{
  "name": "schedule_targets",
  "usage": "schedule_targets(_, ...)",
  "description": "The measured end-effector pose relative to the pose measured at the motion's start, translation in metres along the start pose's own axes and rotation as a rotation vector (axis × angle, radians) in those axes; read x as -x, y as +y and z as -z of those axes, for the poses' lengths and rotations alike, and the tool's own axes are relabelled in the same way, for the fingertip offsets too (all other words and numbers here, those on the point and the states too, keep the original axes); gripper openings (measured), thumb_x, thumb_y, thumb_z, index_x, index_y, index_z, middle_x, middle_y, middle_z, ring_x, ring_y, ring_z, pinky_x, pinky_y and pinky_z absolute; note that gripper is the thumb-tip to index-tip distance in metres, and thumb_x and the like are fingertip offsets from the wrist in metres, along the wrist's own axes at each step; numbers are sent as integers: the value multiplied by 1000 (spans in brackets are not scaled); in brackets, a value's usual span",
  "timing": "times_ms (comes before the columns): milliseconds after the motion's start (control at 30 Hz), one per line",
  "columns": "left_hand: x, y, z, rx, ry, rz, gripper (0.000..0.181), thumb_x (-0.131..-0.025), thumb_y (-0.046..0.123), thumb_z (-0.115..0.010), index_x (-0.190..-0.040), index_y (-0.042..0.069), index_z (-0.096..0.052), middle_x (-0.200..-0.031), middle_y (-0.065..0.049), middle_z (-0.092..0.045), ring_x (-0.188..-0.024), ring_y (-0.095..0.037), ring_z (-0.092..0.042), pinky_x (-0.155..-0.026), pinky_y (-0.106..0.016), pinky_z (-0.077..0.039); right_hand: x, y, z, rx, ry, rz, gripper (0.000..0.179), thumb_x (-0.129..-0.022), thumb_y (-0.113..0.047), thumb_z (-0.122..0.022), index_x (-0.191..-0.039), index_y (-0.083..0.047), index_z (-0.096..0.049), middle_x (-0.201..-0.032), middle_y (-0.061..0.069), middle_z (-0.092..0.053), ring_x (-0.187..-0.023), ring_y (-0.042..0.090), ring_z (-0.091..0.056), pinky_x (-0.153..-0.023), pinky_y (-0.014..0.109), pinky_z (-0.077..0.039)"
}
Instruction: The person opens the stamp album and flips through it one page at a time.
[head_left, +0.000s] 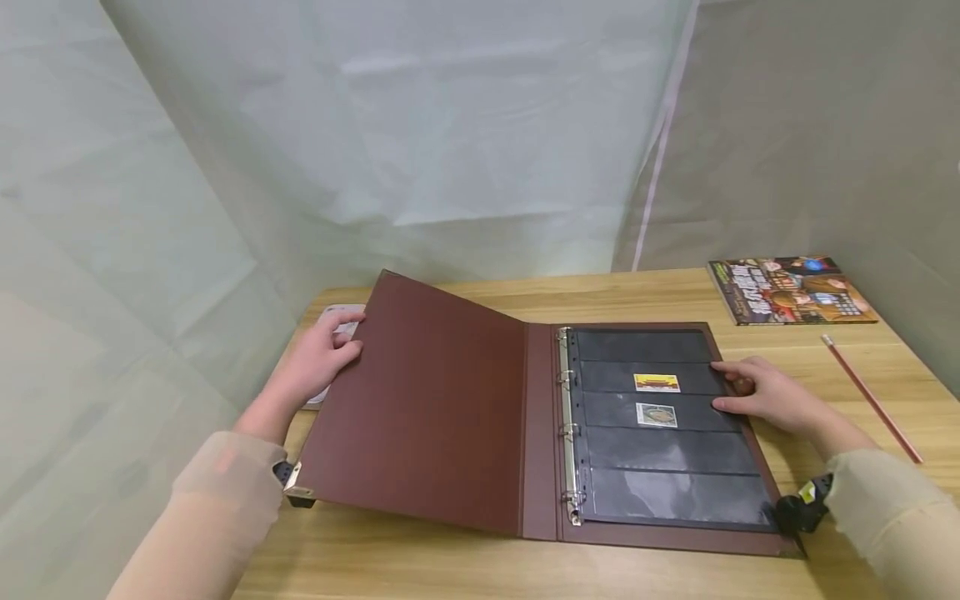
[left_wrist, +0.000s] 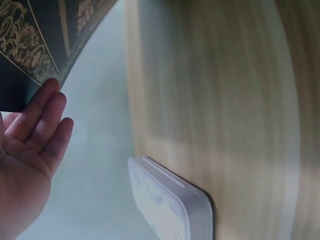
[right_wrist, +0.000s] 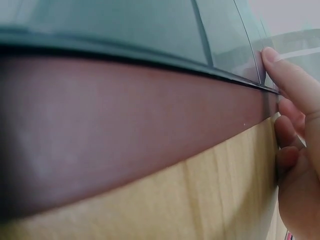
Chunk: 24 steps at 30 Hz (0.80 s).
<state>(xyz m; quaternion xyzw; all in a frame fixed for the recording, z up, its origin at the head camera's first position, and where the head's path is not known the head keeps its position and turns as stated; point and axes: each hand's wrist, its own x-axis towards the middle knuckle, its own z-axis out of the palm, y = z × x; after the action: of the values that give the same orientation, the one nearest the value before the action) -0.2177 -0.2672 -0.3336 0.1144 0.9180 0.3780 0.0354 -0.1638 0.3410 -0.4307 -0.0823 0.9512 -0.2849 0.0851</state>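
The left hand point(head_left: 326, 350) grips the raised cover point(head_left: 435, 417); the right hand point(head_left: 776, 400) touches the page point(head_left: 667, 446), pinched or not I cannot tell. The open album point(head_left: 540, 433), lower centre, partly hides a white case point(left_wrist: 175, 202) at left. Upper right: book point(head_left: 791, 290); below it, pencil point(head_left: 873, 402).

Maroon binder interior point(head_left: 435, 408), black page point(head_left: 667, 450)

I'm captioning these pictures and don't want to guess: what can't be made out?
Left wrist: white case, cut off by bottom edge.
Head: much of that case, behind left hand and raised cover.
Head: details of the stamps, too small.
Right wrist: right hand, cut off by right edge.
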Motion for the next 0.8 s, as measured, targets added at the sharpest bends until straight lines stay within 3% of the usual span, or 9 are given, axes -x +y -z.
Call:
schedule_targets(267,3,-11,-2,32,-11,-43,47,-95,12,-49,-139,1,-38,-86,-13,-66,-68,-13,-60,-68,-26,-46,-1,-1,1,-21,-10,2,79,-82,-45,-69,-136,6,-43,-119,26,-45,-97,33,-46,-79,46,-39)
schedule_targets(567,2,-17,5,-50,-110,-33,50,-95,13,-54,-140,-2,-37,-93,-13,-66,-79,-17,-59,-78,-34,-43,-3,-2,4,-17,-17,-14,80,-81,-46,-69,-137,6,-42,-121,28,-44,-98,34,-46,-80,49,-39)
schedule_targets(800,2,-23,4,-96,-160,-17,52,-95,16,-55,-140,-2,-36,-85,-8,-62,-74,-17,-56,-76,-35,-41,-3,-1,3,-13,-22,-11,80,-81,-46,-69,-137,5,-42,-120,26,-44,-96,32,-45,-78,46,-39)
